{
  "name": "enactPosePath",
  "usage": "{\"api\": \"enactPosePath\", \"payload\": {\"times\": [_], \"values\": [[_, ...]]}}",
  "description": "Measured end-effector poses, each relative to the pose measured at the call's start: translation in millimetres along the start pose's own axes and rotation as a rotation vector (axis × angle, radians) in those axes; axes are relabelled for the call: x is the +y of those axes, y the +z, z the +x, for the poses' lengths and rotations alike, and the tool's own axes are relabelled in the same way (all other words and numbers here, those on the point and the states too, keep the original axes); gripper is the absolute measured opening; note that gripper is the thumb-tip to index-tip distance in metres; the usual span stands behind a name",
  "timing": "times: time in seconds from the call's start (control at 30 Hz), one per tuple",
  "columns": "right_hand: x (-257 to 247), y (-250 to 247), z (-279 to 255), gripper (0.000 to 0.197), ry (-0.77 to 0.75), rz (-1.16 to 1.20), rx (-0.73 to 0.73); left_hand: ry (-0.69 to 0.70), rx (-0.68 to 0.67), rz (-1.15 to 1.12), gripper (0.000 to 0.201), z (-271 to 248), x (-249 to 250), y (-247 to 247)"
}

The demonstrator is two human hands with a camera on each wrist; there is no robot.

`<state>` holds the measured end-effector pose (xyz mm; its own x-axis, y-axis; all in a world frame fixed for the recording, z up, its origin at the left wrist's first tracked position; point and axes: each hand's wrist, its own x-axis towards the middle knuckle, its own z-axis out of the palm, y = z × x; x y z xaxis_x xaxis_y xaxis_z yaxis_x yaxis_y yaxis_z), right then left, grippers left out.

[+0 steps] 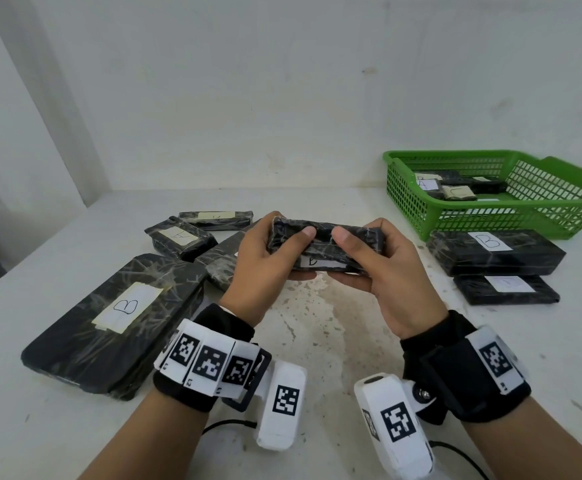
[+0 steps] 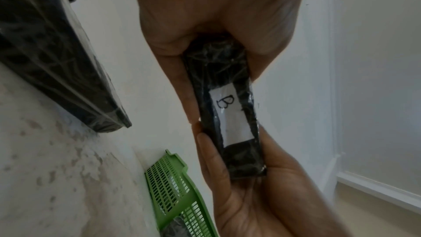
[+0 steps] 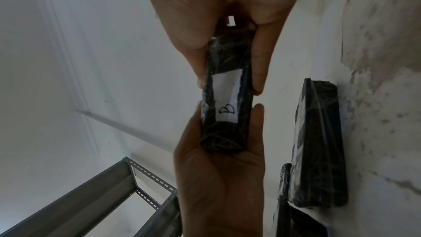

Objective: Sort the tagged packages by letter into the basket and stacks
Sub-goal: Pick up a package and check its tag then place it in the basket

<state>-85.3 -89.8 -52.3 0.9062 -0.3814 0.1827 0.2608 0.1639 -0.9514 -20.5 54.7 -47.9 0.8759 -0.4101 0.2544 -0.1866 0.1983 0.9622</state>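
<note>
From the big B package (image 1: pixel 116 320) lying on the left, across to the middle, the left hand (image 1: pixel 265 258) and right hand (image 1: pixel 383 268) both pinch a small B package (image 1: pixel 324 245) above the table, so I think it goes next onto the B stack (image 1: pixel 495 251) by the green basket (image 1: pixel 497 157).

The letter on the lower package (image 1: pixel 506 289) right of the hands was too faint to be read. The tags of the packages inside the green basket (image 1: pixel 559 216) were partly screened by its mesh wall. The grey package (image 1: pixel 222 259) behind the left hand (image 1: pixel 265 265) was largely hidden, its tag unseen. The basket was cut off by the right edge.
</note>
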Motion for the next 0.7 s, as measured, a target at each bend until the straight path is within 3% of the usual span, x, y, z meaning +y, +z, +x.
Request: {"api": "enactPosePath", "payload": {"times": [0.13, 0.3, 0.47, 0.53, 0.7], "values": [[0.5, -0.7, -0.2, 0.032, -0.035, 0.018, 0.033, -0.013, -0.072, -0.031, 0.014, -1.0, 4.8, -1.6], [-2.2, -2.6, 2.1, 0.028, 0.025, 0.045, -0.031, -0.048, -0.030, -0.025, 0.022, 2.0, 2.0, -1.0], [-6.6, -2.6, 1.4, 0.023, -0.006, 0.113, -0.062, -0.104, -0.055, -0.191, 0.043, 5.0, 8.4, -8.1], [-6.8, -3.1, 1.9, 0.019, -0.012, 0.123, -0.045, -0.094, -0.106, -0.203, 0.044, 5.5, 10.0, -9.4], [-9.1, -3.3, 2.4, 0.034, 0.000, 0.170, -0.103, -0.024, -0.106, -0.200, 0.034, 5.9, 10.6, -11.5]]}}
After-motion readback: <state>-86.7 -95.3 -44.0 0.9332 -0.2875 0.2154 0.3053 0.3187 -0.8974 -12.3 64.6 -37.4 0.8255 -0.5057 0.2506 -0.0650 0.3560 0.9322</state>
